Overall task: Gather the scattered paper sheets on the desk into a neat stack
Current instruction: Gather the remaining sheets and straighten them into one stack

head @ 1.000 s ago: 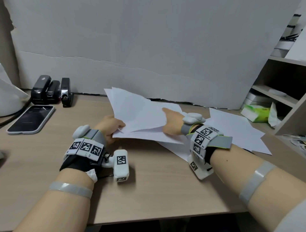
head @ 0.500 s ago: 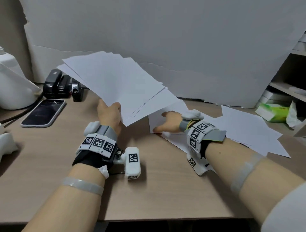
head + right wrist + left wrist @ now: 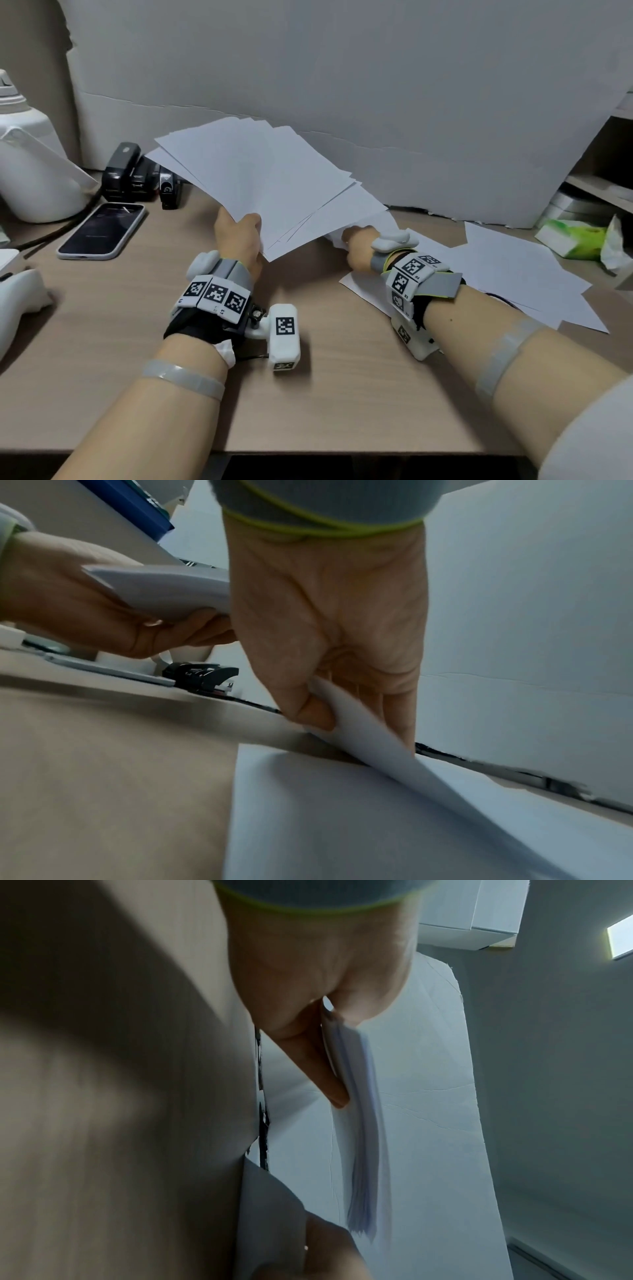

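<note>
My left hand (image 3: 239, 236) grips a fanned bundle of white sheets (image 3: 260, 178) by its near corner and holds it raised above the desk; the left wrist view shows the bundle (image 3: 359, 1096) edge-on between thumb and fingers. My right hand (image 3: 356, 246) pinches the edge of a single white sheet (image 3: 369, 737) between thumb and fingers, lifting it off another sheet (image 3: 342, 818) that lies flat on the desk. More loose sheets (image 3: 520, 274) lie overlapped on the desk to the right, partly under my right forearm.
A phone (image 3: 101, 230) lies at the left beside black staplers (image 3: 137, 174) and a white jug (image 3: 30, 164). A green tissue pack (image 3: 575, 240) sits by the shelf at the right. A white board (image 3: 376, 85) stands along the back of the wooden desk (image 3: 325, 394).
My left hand lifted the bundle of sheets off the desk and up to the left. My right hand moved from pressing flat on the papers to pinching one sheet's edge.
</note>
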